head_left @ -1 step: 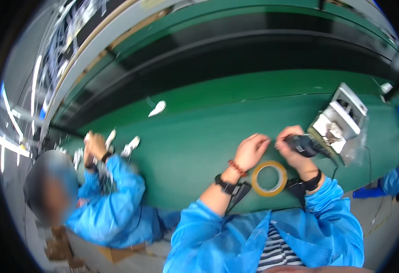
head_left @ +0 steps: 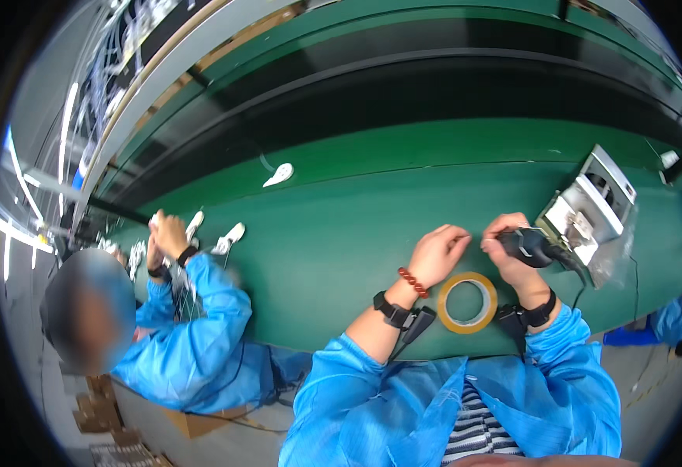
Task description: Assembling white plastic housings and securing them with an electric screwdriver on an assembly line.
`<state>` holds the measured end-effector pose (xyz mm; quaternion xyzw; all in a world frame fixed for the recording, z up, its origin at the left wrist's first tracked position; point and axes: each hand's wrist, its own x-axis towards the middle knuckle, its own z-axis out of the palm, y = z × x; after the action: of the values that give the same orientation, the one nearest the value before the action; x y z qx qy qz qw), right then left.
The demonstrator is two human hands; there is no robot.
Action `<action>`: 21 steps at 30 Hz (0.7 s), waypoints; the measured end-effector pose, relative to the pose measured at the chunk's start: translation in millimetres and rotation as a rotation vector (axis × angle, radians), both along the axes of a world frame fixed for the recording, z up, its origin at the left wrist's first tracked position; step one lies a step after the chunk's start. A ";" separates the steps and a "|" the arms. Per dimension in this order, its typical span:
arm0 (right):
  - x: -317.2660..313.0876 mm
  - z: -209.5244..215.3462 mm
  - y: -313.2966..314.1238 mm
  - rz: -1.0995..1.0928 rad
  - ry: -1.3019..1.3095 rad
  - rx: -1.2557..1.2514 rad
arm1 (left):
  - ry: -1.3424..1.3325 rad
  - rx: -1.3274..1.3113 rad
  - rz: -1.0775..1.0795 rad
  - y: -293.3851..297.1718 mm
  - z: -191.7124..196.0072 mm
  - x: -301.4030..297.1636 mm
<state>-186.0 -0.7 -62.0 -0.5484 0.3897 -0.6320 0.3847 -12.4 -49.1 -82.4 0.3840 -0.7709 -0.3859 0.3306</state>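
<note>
My right hand [head_left: 518, 265] is closed around a dark black device [head_left: 529, 247] of a kind I cannot make out; a thin cable seems to trail from its right side. My left hand [head_left: 439, 253] is held over the green table just left of it, fingers bent and tips pressed together. Anything between those tips is too small or hidden to tell. A roll of yellowish tape [head_left: 492, 300] lies between my two wrists. An open white box [head_left: 613, 187] with white inserts and clear plastic wrap stands beyond my right hand.
A co-worker in a blue smock [head_left: 185, 342] sits at the left, hands raised over several white corded pieces. Another white piece [head_left: 280, 174] lies farther back on the green table [head_left: 341, 257]. A dark shelf [head_left: 341, 93] spans the far side. Blue cloth [head_left: 672, 311] shows at the right.
The whole view has shifted slightly. My right hand with the black device is turned a little, and my left hand keeps its bent fingers beside it.
</note>
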 end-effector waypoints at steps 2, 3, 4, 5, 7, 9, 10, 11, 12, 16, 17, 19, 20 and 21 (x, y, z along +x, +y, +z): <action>8.3 -4.3 -11.3 0.061 -0.069 -0.014 | -0.019 0.039 0.053 -6.0 -3.3 9.0; 9.3 -5.4 -13.0 0.067 -0.030 -0.022 | -0.028 0.075 0.046 -3.5 -6.2 12.4; 10.7 -6.8 -13.5 0.098 -0.072 -0.004 | -0.030 0.090 0.065 -3.0 -7.4 15.5; 10.4 -9.5 -14.6 0.111 -0.066 -0.010 | 0.043 0.184 0.062 -3.6 -7.8 17.5; 9.4 -12.4 -14.2 0.118 -0.061 -0.013 | 0.106 0.321 0.033 -6.5 -8.4 19.6; 9.4 -11.2 -12.9 0.107 -0.058 -0.031 | 0.229 0.474 0.002 -11.8 -10.6 24.6; 8.7 -11.2 -10.9 0.104 -0.057 -0.028 | 0.352 0.625 -0.034 -15.0 -7.0 27.0; 8.5 -10.4 -9.3 0.094 -0.058 -0.030 | 0.398 0.697 -0.064 -23.0 -0.7 37.1; 7.7 -9.5 -6.2 0.087 -0.055 -0.028 | 0.331 0.676 -0.047 -33.8 8.3 49.0; 13.4 -12.5 -5.5 0.084 -0.070 -0.023 | -0.174 0.321 0.243 -109.4 12.9 125.2; 16.6 -10.5 -5.9 0.096 -0.080 -0.013 | -0.368 0.117 0.338 -132.6 5.3 150.9; 15.0 -7.4 -9.3 0.111 -0.086 -0.009 | -0.666 -0.146 0.499 -160.4 9.0 174.2; 15.0 -7.9 -10.2 0.110 -0.090 -0.010 | -0.706 -0.181 0.540 -169.3 6.8 181.4; 13.3 -9.3 -11.8 0.108 -0.121 -0.020 | -0.649 -0.149 0.533 -172.3 7.6 176.7</action>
<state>-172.7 -12.5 -71.4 -0.5333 0.3292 -0.6460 0.4357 164.3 -221.4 -74.8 0.6465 -0.7345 -0.0890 0.1859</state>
